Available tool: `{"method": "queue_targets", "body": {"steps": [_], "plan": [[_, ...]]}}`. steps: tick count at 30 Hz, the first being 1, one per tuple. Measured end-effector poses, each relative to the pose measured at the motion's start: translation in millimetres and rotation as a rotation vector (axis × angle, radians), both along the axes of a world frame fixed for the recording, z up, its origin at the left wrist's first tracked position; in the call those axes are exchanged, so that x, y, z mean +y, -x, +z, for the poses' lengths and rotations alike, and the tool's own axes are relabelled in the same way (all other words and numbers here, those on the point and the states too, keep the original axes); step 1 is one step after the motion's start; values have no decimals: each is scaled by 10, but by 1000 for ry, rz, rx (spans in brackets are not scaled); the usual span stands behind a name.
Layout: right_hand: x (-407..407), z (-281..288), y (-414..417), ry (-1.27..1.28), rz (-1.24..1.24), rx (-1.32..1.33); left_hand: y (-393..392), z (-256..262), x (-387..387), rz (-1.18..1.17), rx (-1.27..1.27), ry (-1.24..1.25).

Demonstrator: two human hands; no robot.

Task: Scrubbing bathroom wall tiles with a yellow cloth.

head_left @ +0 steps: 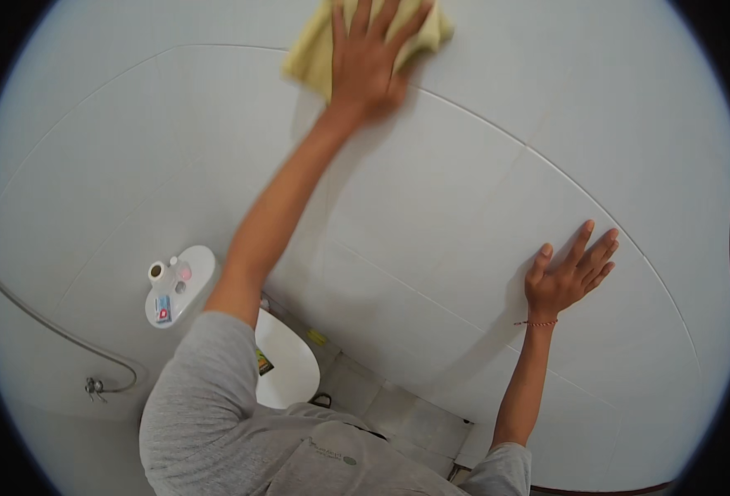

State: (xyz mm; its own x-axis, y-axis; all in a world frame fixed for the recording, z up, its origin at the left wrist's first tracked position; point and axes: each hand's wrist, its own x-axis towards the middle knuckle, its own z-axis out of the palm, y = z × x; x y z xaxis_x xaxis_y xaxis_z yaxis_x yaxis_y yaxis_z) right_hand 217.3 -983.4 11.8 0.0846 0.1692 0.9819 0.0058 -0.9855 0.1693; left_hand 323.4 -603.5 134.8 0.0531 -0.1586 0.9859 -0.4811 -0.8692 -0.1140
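Note:
My left hand is pressed on a yellow cloth, fingers spread, holding it against the white tiled wall high in the view. The cloth lies across a curved-looking tile joint, and part of it is cut off by the top of the picture. My right hand rests on the same wall lower down at the right, with its fingers apart and nothing in it. A thin braided bracelet circles the right wrist.
At the left an oval white shelf carries small containers and a small box. A toilet with a white lid stands below, a packet on it. A hose runs to a metal tap. Grey floor tiles show beneath.

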Motion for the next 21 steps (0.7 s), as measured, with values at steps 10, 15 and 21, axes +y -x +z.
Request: {"method": "queue_targets", "body": {"steps": [10, 15, 21], "plan": [[49, 24, -22, 3, 20, -17, 173, -3146, -41, 74, 210, 33], [109, 25, -57, 10, 19, -19, 91, -473, 24, 17, -19, -28], [26, 21, -35, 6, 14, -5, 50, 965, -213, -48, -126, -11]]}}
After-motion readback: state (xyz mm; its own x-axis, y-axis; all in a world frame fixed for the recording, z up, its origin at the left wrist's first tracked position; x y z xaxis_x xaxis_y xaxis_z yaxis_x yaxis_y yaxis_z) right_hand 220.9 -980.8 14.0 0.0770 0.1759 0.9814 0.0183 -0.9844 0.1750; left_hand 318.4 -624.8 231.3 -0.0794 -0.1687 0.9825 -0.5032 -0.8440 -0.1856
